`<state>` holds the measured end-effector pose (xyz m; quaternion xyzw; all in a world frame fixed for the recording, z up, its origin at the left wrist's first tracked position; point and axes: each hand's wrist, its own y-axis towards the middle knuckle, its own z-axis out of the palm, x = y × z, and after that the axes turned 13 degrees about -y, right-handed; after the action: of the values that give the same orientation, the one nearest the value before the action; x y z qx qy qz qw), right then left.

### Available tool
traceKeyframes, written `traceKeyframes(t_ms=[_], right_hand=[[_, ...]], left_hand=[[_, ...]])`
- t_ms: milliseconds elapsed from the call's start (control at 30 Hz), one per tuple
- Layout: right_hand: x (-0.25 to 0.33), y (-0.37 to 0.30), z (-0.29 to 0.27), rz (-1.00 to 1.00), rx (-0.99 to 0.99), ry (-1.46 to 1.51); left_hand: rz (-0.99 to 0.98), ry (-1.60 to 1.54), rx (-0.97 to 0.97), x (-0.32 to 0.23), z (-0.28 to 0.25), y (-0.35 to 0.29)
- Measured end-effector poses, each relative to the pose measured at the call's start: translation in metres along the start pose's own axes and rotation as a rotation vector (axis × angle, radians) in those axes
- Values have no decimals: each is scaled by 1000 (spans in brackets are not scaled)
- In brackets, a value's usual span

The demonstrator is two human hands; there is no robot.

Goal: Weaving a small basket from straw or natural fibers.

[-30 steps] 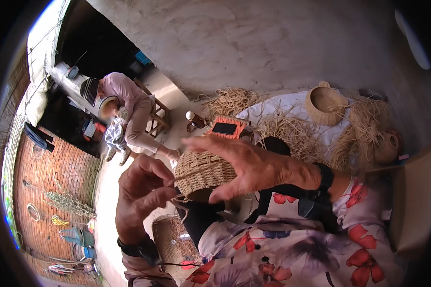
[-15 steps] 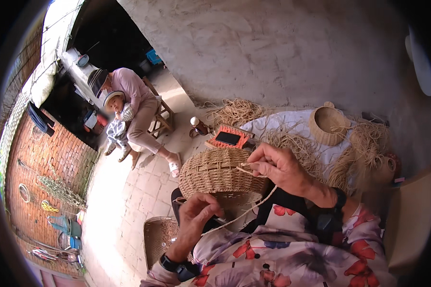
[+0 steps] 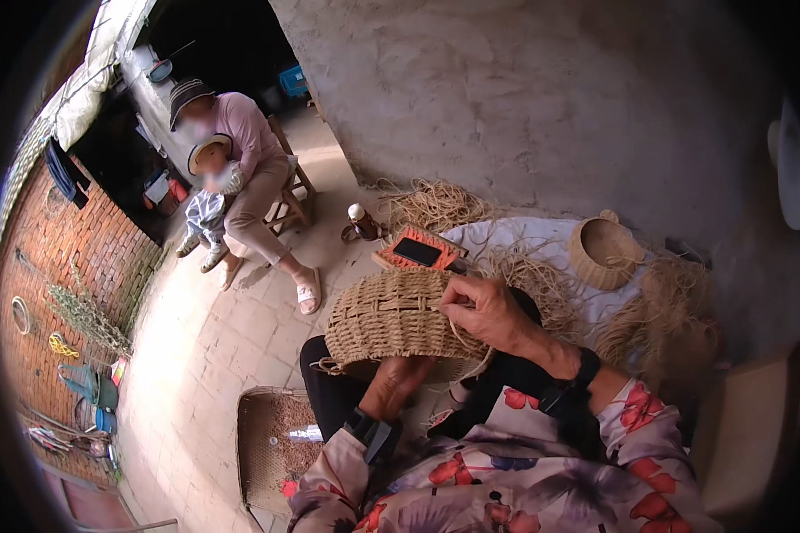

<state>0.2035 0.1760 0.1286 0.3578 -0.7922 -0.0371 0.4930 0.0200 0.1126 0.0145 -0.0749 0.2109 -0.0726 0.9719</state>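
tan basket overhangs left hand at rim, grip unclear; right hand pinches cord.

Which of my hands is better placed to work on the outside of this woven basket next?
Probably your right hand: its fingers are closed together at the outer wall of the woven basket. Your left hand reaches under the rim, fingers hidden, so it seems better placed for inside support.

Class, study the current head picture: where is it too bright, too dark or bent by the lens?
Head view: glare bleaches the floor near the brick wall; the doorway sinks almost to black; the brick wall bows toward the rim; the basket's weave reads clearly.
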Motion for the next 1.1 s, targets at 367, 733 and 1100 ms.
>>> traceKeyframes(t_ms=[367, 733, 1100], right_hand=[[9, 29, -4, 24, 174, -211], [17, 27, -6, -117, 118, -369], [27, 36, 3, -326, 93, -401]], left_hand=[[87, 17, 92, 9, 5, 5], [188, 49, 67, 13, 5, 1], [193, -121, 131, 8, 2, 3]])
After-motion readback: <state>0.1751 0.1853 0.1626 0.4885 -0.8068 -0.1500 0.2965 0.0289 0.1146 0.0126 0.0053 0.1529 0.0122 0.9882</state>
